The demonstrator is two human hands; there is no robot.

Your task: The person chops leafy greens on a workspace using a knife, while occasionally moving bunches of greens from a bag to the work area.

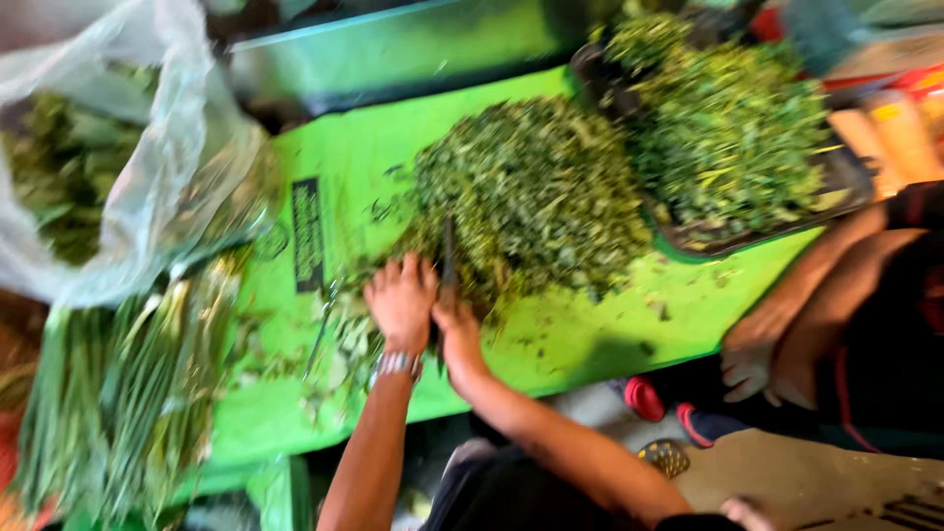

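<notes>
Clear plastic bag (147, 147) of leaves beside long green stalks (118, 393)

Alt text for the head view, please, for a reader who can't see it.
Blurred view down at a person's left hand and right hand, close together at the edge of a heap of chopped greens on a bright green sheet, the right gripping a knife. Long green stalks and a clear bag of leaves lie left; another person's forearms rest at right.
</notes>
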